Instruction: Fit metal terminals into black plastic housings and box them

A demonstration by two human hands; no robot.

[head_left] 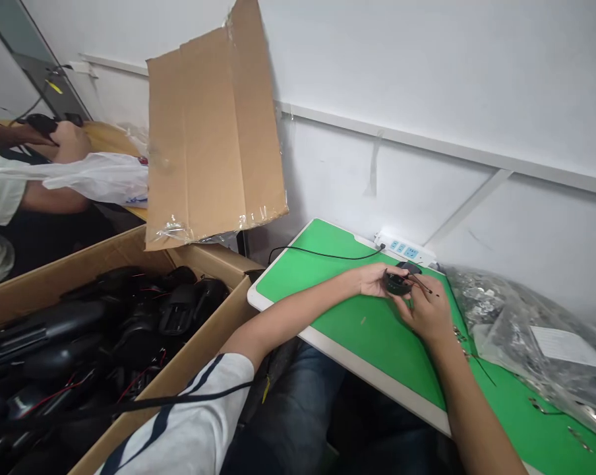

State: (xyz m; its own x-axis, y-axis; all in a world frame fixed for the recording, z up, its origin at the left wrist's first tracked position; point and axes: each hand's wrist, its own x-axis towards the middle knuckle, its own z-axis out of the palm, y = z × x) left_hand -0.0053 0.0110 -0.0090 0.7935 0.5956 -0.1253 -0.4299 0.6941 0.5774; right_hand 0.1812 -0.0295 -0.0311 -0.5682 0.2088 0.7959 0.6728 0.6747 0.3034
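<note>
Above the green mat (347, 323), my two hands come together on a small dark, rounded plastic part (397, 285). My left hand (374, 280) grips it from the left side. My right hand (430, 305) closes on it from the right, its thumb below the part. A thin black wire sticks out between the right fingers, and whether those fingers pinch it I cannot tell. Behind the hands lies another dark object (409, 267), partly hidden. Small metal pieces (459, 334) lie just right of my right wrist.
An open carton (209, 343) full of black plastic housings (51, 323) with red wires stands at left, its cardboard flap (204, 132) raised. A power strip (404, 247) lies along the wall. Clear bags of metal parts (525, 330) sit at right. Another person's hands (70, 142) work far left.
</note>
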